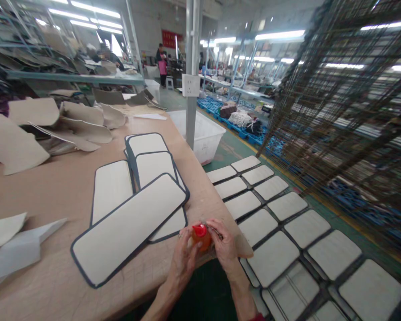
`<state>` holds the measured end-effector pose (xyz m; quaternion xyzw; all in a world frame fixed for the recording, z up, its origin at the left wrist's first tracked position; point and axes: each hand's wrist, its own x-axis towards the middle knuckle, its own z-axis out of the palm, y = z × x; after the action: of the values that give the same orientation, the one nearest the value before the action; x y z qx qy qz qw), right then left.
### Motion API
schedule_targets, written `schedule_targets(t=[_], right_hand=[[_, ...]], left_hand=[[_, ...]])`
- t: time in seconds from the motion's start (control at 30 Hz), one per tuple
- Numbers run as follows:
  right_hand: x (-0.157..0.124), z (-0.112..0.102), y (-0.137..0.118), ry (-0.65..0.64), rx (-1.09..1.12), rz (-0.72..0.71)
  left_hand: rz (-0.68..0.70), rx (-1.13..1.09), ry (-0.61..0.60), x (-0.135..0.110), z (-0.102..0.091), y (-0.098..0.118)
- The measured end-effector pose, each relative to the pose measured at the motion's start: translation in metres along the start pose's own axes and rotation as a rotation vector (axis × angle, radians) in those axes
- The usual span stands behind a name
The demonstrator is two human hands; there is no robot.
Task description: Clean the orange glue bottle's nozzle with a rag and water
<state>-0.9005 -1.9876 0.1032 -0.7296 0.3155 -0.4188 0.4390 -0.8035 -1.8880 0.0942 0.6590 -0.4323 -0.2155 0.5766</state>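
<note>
My left hand (183, 261) is wrapped round a small orange bottle with a red cap (200, 235) at the near edge of the tan worktable (63, 191). My right hand (224, 243) is closed beside the cap and pinches a thin dark tool, possibly a brush, that I cannot make out clearly. Just left of the hands lies a long white padded panel with a dark border (130, 227), on top of a loose pile of similar panels (147, 156).
Beige cut pieces (53, 125) are heaped at the table's far left, and white paper pieces (13, 245) lie at the near left. A rack on the right holds several more bordered panels (280, 236). A white bin (203, 133) and a grey post (192, 71) stand behind it, and wire racking (347, 111) rises at the right.
</note>
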Motion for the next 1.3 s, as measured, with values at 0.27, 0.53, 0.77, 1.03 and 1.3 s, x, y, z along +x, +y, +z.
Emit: schedule_targets(t=[0.27,0.53,0.77,1.03,1.3], right_hand=[[-0.004,-0.005,-0.001,0.047,-0.102,0.022],[-0.053,0.023,-0.012,0.318,-0.232,0.003],[-0.019,0.008,0.002,0.179,-0.159,-0.045],[-0.008,0.006,0.010,0.105,-0.131,-0.030],[-0.007,0.011,0.001,0.117,-0.129,-0.021]], left_hand=[[0.080,-0.012,-0.109,0.016,0.002,-0.009],[0.045,-0.066,0.010,0.002,0.016,-0.014],[-0.015,0.020,0.110,0.003,0.021,-0.015],[-0.093,-0.215,-0.386,0.029,-0.019,-0.007],[-0.042,-0.160,0.005,0.011,0.010,0.004]])
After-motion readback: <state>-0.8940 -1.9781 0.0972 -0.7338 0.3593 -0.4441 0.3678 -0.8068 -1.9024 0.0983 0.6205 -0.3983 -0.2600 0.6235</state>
